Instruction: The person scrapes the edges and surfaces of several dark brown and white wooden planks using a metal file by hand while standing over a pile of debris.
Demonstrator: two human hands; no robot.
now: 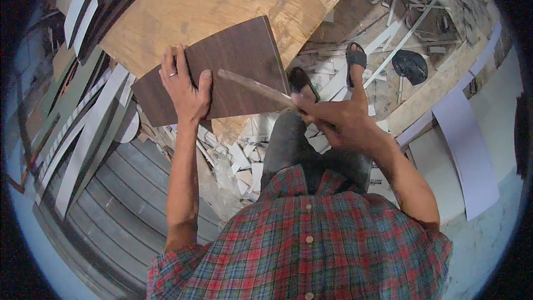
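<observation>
The left hand (186, 89), fingers spread wide, lies flat on a dark brown, wood-grained flat panel (244, 55), fingertips at its far edge. The right hand (341, 125) is closed around one end of a long, narrow, grey-brown bar (250, 84), which slants over the panel's right part and crosses its edge, contact unclear. The panel lies across the near end of a pale yellow-brown plywood sheet (211, 0), with bare room beyond it.

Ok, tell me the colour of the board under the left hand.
The board is dark brown, wood-grained, best seen in the head view.
</observation>
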